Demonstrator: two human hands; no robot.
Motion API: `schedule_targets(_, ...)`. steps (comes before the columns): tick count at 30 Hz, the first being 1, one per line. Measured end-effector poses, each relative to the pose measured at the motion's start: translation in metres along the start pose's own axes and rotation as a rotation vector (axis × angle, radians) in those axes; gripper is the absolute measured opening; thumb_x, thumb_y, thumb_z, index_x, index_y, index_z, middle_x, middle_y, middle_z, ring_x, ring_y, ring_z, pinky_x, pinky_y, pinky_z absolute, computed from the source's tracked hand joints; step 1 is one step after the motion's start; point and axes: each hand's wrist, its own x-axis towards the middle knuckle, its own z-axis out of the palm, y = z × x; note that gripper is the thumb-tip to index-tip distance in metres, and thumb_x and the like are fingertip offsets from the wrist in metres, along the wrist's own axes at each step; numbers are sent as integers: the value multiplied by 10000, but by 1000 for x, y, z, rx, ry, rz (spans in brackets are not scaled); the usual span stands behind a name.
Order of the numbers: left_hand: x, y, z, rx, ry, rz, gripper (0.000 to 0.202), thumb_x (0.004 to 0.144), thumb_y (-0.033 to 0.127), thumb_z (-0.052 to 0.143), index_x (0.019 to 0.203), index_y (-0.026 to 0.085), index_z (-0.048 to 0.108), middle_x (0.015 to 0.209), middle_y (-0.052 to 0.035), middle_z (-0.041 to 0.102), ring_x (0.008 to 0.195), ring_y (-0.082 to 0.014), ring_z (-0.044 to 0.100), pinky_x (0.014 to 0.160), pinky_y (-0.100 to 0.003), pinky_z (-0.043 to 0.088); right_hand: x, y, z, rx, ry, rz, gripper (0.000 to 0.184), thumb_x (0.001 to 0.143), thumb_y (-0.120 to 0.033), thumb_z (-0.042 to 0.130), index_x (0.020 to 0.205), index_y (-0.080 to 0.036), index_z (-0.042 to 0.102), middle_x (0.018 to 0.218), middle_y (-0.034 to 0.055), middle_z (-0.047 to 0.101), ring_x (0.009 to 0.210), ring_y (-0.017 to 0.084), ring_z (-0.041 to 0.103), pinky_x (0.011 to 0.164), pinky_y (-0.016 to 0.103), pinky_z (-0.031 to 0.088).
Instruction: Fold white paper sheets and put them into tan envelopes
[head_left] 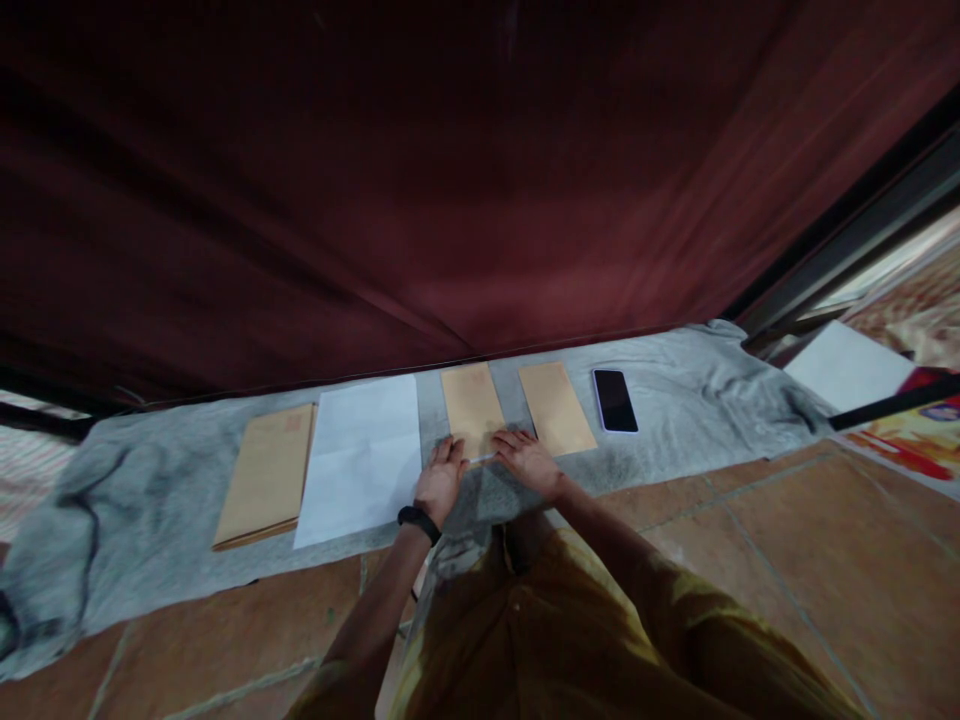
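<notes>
My left hand [441, 478] and my right hand [527, 460] rest on the near end of a brown envelope [471, 405] that lies on a grey cloth [150, 500]. The fingers of both hands lie flat, pressing the envelope's lower edge, where a thin white strip shows between them. A black band sits on my left wrist. A second brown envelope [556, 406] lies just to the right of the first one. White paper sheets [364, 455] lie to the left, and a stack of brown envelopes [267, 474] lies further left.
A black phone [614, 400] lies face up on the cloth, right of the envelopes. A dark red curtain [420, 180] hangs behind the cloth. The floor is brown tile [787, 540]. A white sheet [847, 365] and colourful printed material [911, 435] lie at the far right.
</notes>
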Motion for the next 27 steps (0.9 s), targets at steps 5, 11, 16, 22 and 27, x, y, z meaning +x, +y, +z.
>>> schedule_targets(5,0,2,0,48,-13,0,412,1001,266,408,1373,155,547,1444,-168,532,1339,-286,488,1121,-411,398,-1,0,1,-11,7,-18,289,986,-235,540,1264,-214,616,1303,125,634,1129,283,608,994,455,455)
schedule_targets(11,0,3,-2,88,-27,3,412,997,295,434,1366,157,554,1420,-165,552,1333,-291,491,1099,-402,423,-3,-2,6,-14,32,17,286,1009,-257,502,1266,-196,613,1302,124,635,1145,279,592,1006,452,437)
schedule_targets(16,2,3,-6,80,-54,15,426,984,324,472,1368,156,549,1429,-182,542,1317,-313,505,1078,-424,444,-5,-2,9,17,48,28,308,1009,-267,513,1293,-190,603,1313,129,631,1170,278,580,1024,461,424)
schedule_targets(22,5,-1,-2,40,-45,29,389,976,251,469,1345,184,569,1510,-159,479,1310,-301,525,1079,-433,458,-8,-1,13,39,69,30,313,1016,-285,511,1304,-202,604,1324,124,628,1175,257,580,1021,440,425)
schedule_targets(27,7,-3,0,81,-76,71,378,975,210,451,1329,186,580,1456,-158,536,1327,-295,509,1056,-436,484,-8,0,14,31,79,32,307,1020,-278,503,1295,-196,611,1321,119,633,1158,251,587,1015,430,426)
